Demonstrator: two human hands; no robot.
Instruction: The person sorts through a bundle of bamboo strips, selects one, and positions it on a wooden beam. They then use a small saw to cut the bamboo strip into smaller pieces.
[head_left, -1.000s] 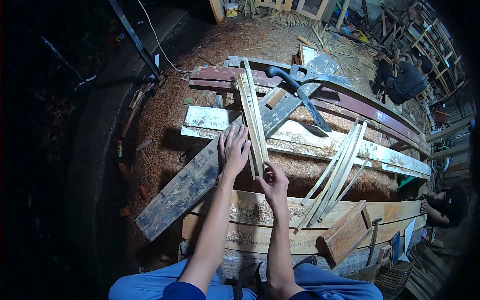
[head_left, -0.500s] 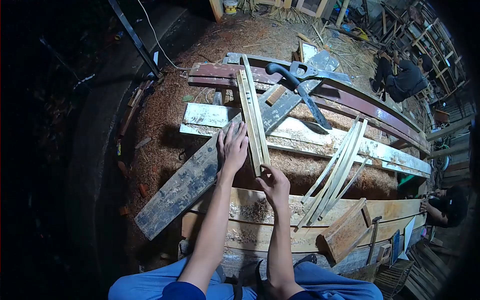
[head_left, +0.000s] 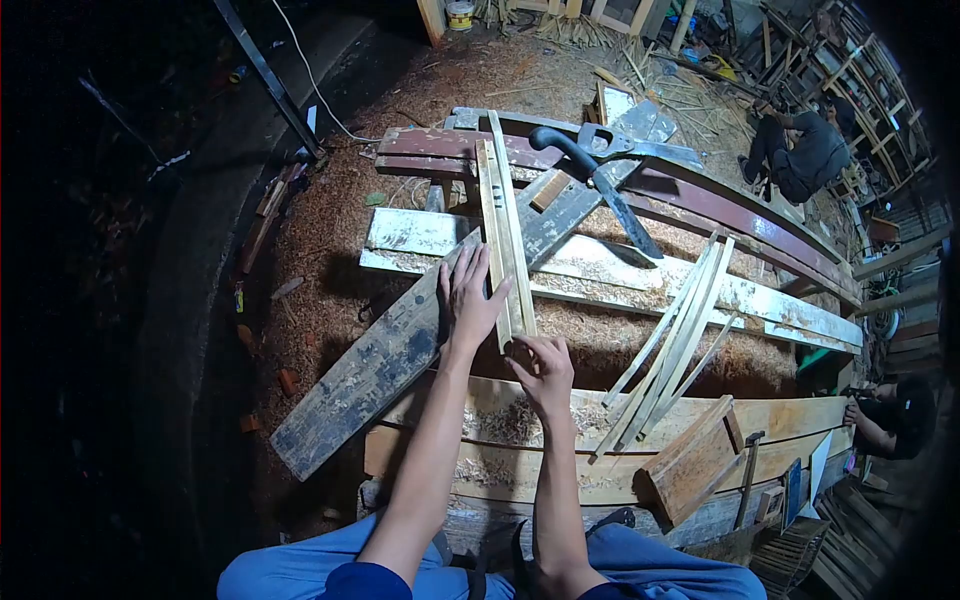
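Two thin wooden strips (head_left: 497, 240) lie side by side across a dark-stained plank (head_left: 350, 400), pointing away from me. My left hand (head_left: 470, 305) is flat on the plank with its fingers stretched out, the thumb touching the nearer-left strip. At the near end of the strips, my right hand (head_left: 543, 370) has its fingers curled and pinched on the wood. Small dark marks or fittings show on the left strip. Beyond my hands, a tool with a black curved handle (head_left: 565, 145) rests on the plank, beside a handsaw (head_left: 605, 140) with a grey handle.
Several loose thin strips (head_left: 675, 350) lie at the right over a white-painted board (head_left: 610, 265) and pale planks (head_left: 500, 480). A short wooden trough-like piece (head_left: 690, 465) and a hammer (head_left: 747, 480) are near right. Two people (head_left: 805, 150) work at the right. Shavings cover the ground.
My left thumb has spread out onto the left strip. My right hand has shifted slightly left, and the near end of the strips has moved left a little.
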